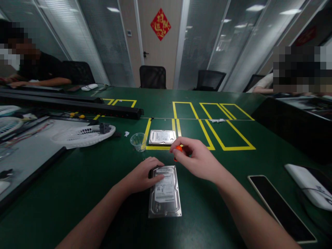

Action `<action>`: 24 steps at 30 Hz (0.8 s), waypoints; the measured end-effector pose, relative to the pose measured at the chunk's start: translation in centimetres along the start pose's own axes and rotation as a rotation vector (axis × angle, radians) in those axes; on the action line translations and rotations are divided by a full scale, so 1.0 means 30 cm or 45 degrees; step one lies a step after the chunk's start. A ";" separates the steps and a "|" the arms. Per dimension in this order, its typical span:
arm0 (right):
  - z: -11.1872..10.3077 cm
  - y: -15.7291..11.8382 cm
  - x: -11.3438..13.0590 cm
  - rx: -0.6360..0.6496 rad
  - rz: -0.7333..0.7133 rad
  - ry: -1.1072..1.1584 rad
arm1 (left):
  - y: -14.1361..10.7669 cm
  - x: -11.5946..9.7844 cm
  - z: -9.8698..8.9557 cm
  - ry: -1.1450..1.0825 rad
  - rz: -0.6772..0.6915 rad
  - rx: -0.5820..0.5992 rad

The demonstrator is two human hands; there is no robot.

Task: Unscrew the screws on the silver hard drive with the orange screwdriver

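A silver hard drive [167, 199] with a white label lies on the green table in front of me. My left hand [146, 174] holds its far left part, thumb on top of the label and the other fingers at the far edge. Just beyond the drive's far right corner, my right hand [193, 157] is closed around an orange screwdriver [178, 148]; its tip is too small to make out. A second hard drive [162, 137] lies farther back inside a yellow tape outline. Left of it stands a clear plastic cup [139, 142].
At the right lie a phone [281, 207] and a white device [308, 185] with a cable. Left are a grey panel [38, 148], white fan-like parts [85, 136] and long black bars [72, 105]. Two people sit at the far left and right.
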State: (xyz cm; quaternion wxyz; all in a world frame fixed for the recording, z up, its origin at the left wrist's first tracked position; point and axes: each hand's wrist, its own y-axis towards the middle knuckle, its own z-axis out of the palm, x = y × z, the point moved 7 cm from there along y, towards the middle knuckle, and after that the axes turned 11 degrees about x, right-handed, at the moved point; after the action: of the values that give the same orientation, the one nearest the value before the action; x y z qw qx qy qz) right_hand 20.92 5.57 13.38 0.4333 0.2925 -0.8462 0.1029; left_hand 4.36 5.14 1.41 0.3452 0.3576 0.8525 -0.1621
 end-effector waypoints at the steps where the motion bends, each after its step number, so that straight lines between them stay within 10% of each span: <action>1: 0.001 0.000 -0.002 0.001 0.003 0.003 | -0.001 0.001 0.000 -0.002 0.000 0.000; 24: 0.009 0.006 -0.026 0.016 0.041 0.117 | 0.000 0.002 0.002 -0.010 0.012 0.000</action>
State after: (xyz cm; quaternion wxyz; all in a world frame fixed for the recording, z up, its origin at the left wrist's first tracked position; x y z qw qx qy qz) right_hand 21.00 5.92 12.61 0.4683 0.2766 -0.8292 0.1285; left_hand 4.36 5.15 1.34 0.3491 0.3609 0.8495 -0.1620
